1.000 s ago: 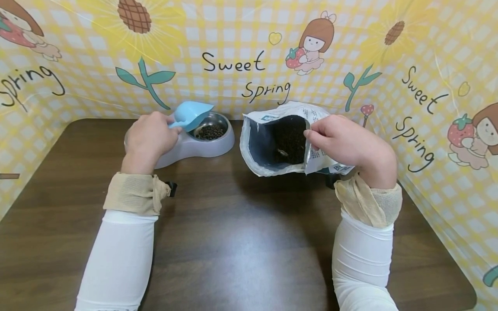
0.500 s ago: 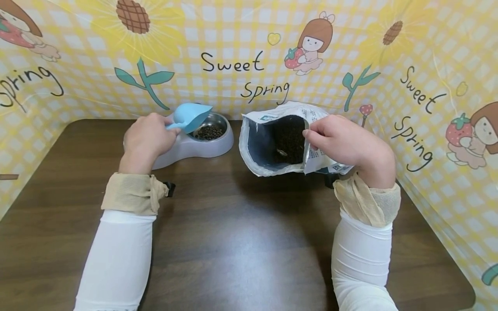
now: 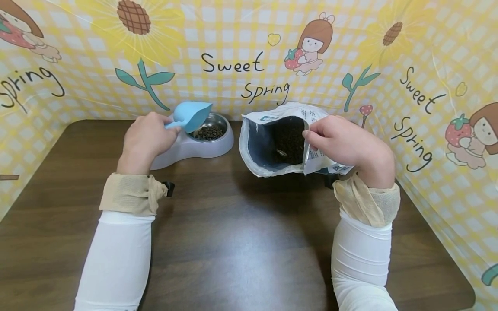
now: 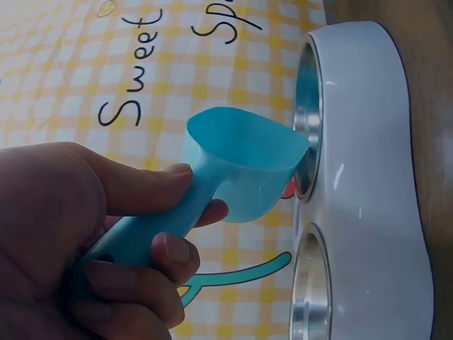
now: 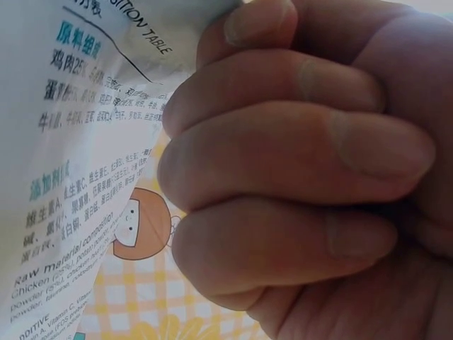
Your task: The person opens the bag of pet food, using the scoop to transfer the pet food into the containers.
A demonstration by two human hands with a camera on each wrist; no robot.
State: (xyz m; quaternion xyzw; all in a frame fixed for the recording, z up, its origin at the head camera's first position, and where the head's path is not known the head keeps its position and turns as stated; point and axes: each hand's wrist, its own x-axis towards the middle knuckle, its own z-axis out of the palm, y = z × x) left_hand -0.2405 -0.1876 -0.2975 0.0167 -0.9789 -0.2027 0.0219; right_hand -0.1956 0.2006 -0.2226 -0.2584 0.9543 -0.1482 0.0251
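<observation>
My left hand grips the handle of a blue scoop, its fingers curled round it in the left wrist view. The scoop is tipped over the right steel bowl of a white double pet feeder, and its inside looks bare in the left wrist view. Brown kibble lies in that bowl. The left bowl is hidden by my hand in the head view. My right hand pinches the edge of an open white food bag, whose mouth faces me with dark kibble inside.
The feeder and bag stand near the back edge of a dark wooden table. A yellow checked cloth with printed flowers and figures hangs close behind them and along both sides.
The left hand and scoop have shifted very slightly, staying tipped over the bowl. The right hand and bag hold still.
</observation>
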